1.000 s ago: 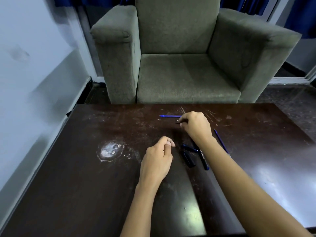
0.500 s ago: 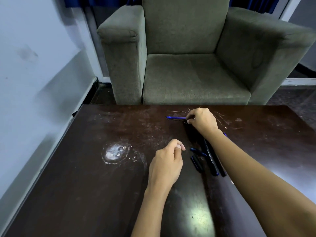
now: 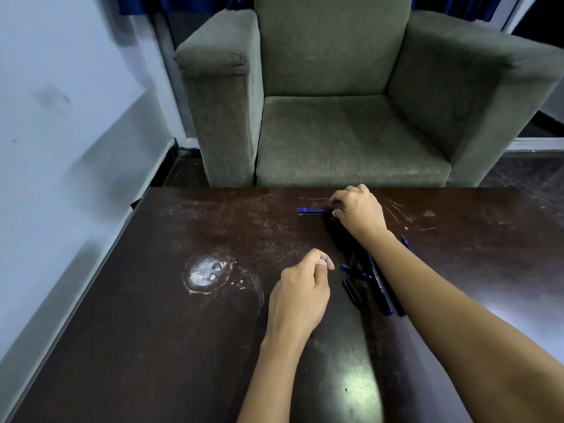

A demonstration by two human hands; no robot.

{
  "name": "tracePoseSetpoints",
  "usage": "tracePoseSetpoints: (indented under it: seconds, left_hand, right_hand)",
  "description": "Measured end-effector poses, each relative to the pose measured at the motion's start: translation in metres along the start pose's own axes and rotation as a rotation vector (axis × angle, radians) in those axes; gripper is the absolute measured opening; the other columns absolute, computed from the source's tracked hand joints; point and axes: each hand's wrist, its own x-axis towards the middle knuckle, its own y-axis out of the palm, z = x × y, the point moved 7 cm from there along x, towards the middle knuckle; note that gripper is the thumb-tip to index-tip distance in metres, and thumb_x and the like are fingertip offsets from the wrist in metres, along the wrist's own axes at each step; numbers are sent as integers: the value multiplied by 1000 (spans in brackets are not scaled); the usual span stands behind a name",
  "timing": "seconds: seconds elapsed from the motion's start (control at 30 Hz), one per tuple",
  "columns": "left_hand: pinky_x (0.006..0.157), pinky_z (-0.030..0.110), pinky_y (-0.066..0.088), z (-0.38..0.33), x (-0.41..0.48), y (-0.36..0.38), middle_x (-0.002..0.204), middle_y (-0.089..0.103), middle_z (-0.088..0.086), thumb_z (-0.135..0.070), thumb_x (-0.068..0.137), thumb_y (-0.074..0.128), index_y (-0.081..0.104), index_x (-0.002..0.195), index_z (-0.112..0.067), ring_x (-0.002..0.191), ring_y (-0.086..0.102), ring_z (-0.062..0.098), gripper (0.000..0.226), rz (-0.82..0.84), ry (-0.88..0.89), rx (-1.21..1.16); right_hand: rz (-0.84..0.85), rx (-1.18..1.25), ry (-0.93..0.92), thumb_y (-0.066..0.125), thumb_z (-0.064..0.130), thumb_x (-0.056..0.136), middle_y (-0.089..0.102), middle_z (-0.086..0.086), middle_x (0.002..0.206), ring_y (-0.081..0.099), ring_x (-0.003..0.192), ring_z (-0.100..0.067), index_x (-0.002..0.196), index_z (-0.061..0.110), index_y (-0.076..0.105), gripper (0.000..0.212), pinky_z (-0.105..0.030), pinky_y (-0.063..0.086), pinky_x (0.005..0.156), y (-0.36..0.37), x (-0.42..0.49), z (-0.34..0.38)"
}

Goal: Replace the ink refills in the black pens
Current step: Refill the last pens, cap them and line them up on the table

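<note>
On the dark wooden table (image 3: 152, 331), near its far edge, lie thin blue ink refills (image 3: 312, 211). My right hand (image 3: 358, 210) reaches over them, its fingertips pinching their right ends. A black pen (image 3: 378, 285) with white lettering lies under my right forearm. Beside it lie a black cap (image 3: 351, 290) and a short blue-black pen part (image 3: 354, 271). My left hand (image 3: 300, 293) rests on the table in a loose fist with nothing seen in it. Another blue piece (image 3: 406, 242) peeks out on the far side of my right arm.
A grey-green armchair (image 3: 345, 96) stands directly behind the table's far edge. A pale wall (image 3: 61, 117) runs along the left side of the table. A round white stain (image 3: 206, 271) marks the tabletop left of my left hand.
My right hand has moved farther away across the table and now pinches the blue refills. My left hand has stayed curled in the same place. The camera has shifted slightly.
</note>
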Motion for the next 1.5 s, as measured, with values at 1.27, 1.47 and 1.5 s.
tracePoseSetpoints:
  seconds: [1.27,1.47,1.5]
  left_hand:
    - [58,20,46,3,2,-1,78,63,-9,-33,102,37,61,109,-39,65,57,3,26,-28,60,-100]
    - [61,7,40,1,3,-1,81,63,-13,-30,102,39,61,111,-42,81,57,-5,27,0,74,-108]
    - [63,6,40,1,3,0,82,63,-13,-30,102,39,60,113,-42,82,57,-5,27,6,80,-105]
  right_hand:
    - [173,338,788,54,24,92,64,-20,108,61,101,-35,103,4,63,25,-33,45,79,-40,-116,-90]
    - [-250,1440,473,42,8,99,63,-5,77,62,56,-6,82,13,47,18,-16,49,52,-69,-119,-15]
    - [-254,1447,430,43,7,99,64,-5,78,65,59,-8,85,13,47,16,-17,50,53,-70,-120,-7]
